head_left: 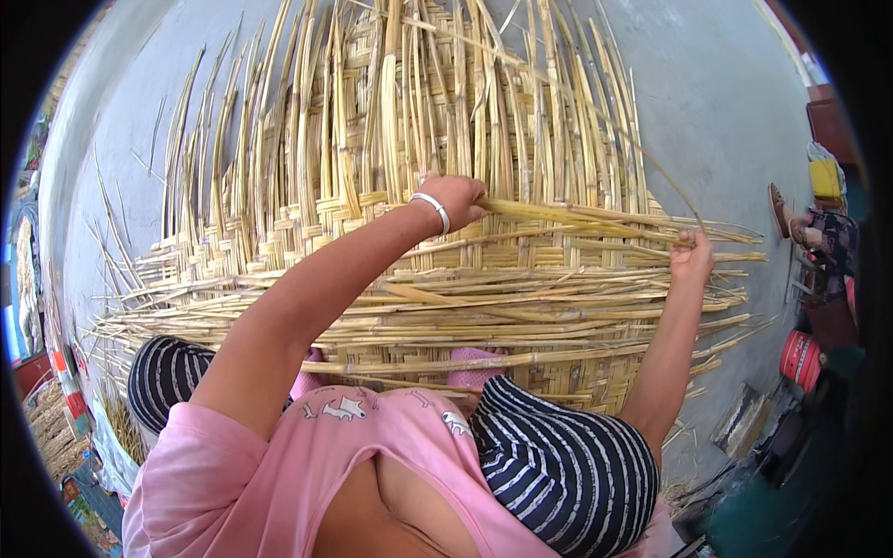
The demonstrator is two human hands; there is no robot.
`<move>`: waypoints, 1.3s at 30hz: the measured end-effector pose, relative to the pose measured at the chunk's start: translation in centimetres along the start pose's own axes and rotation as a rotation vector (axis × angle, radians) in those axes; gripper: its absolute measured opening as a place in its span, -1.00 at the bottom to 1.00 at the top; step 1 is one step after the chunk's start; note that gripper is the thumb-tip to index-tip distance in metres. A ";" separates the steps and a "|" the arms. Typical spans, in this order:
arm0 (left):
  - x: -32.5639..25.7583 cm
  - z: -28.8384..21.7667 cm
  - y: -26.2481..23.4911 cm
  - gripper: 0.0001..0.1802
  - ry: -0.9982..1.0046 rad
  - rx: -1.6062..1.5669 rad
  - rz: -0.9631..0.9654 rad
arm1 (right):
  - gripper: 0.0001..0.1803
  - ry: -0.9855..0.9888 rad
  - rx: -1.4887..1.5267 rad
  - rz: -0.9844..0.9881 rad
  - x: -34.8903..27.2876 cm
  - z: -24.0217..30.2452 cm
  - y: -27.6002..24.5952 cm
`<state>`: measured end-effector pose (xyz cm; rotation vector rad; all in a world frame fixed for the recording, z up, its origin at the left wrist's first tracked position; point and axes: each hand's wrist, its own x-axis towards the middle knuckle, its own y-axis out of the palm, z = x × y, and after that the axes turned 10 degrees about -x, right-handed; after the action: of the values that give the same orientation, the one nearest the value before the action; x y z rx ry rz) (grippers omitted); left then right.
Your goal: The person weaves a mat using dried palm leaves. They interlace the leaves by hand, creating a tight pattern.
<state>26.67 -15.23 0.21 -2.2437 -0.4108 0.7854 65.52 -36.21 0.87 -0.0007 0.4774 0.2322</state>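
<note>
A large mat of split, straw-coloured cane strips [400,251] lies on the floor before me, its far strips fanning upward and loose crosswise strips bundled at the near side. My left hand [453,202], with a white bracelet at the wrist, is closed on one end of a flattened yellow cane strip [567,219] at the middle of the weave. At the strip's right end my right hand [690,257] has its fingers pinched around it. A thin cane [651,158] arches from the right hand up toward the far side.
Pink slippers [476,366] on my feet rest on the mat's near part. Another person's sandalled foot [781,212] is at the right. A red round container [800,361] stands at the lower right. Smooth grey floor [693,102] surrounds the mat.
</note>
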 end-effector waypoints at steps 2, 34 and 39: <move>-0.1 -0.5 -0.4 -0.74 -0.035 0.017 0.023 | -0.92 -0.043 -0.137 0.056 -0.9 -0.1 -1.0; 0.8 -0.9 -1.1 -0.68 -0.318 0.098 -0.066 | -0.73 -0.780 -0.250 -0.082 4.4 17.7 0.9; -1.0 4.1 0.3 -0.73 -0.660 -1.001 -0.685 | -0.29 -1.792 -0.873 0.537 -15.9 13.1 18.2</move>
<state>23.35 -13.78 -1.87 -2.2895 -2.1382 1.0354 53.70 -21.29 20.73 -0.4829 -1.4563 0.8196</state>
